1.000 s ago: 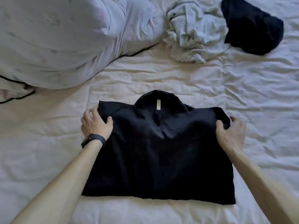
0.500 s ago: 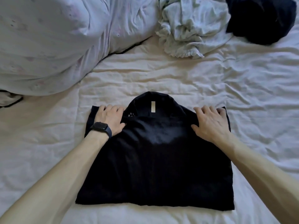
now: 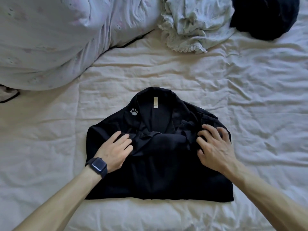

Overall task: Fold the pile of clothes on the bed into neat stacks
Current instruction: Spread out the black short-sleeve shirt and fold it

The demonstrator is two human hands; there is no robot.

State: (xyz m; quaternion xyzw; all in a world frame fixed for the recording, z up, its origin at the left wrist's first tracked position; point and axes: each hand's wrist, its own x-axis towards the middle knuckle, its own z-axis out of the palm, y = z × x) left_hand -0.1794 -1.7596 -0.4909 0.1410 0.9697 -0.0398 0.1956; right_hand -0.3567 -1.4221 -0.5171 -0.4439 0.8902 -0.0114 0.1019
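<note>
Black cloth fills the middle of your view: the black shirt [image 3: 158,164] lies folded into a rough rectangle on the cream bed sheet [image 3: 250,114], collar away from you and near edge straight across in front of you. Your left hand [image 3: 115,150] sits on its left chest, fingers curled together into a bunched ridge of fabric just below the collar; their tips are buried in the folds, so you cannot see how much cloth they hold. Your right hand [image 3: 215,147] is on the right shoulder, fingers splayed apart and bent, tips pressed into the cloth; whether any fabric is gathered under them cannot be told, since black on black swallows the creases there. A dark smartwatch [image 3: 98,165] wraps your left wrist. Inside the open collar a pale label [image 3: 155,102] shows, its print too small to read, and a white paw print [image 3: 133,112] marks the left collar flap. Both forearms run off the bottom edge. Far across the sheet, well apart from the shirt, a crumpled pale garment [image 3: 191,25] with a frilled hem touches a dark garment [image 3: 266,15]; both are cut off by the top edge, so what they are stays unclear. A pale blue duvet [image 3: 50,39] bulges at upper left, also cropped, and it hides most of a black-trimmed item at the left edge
</note>
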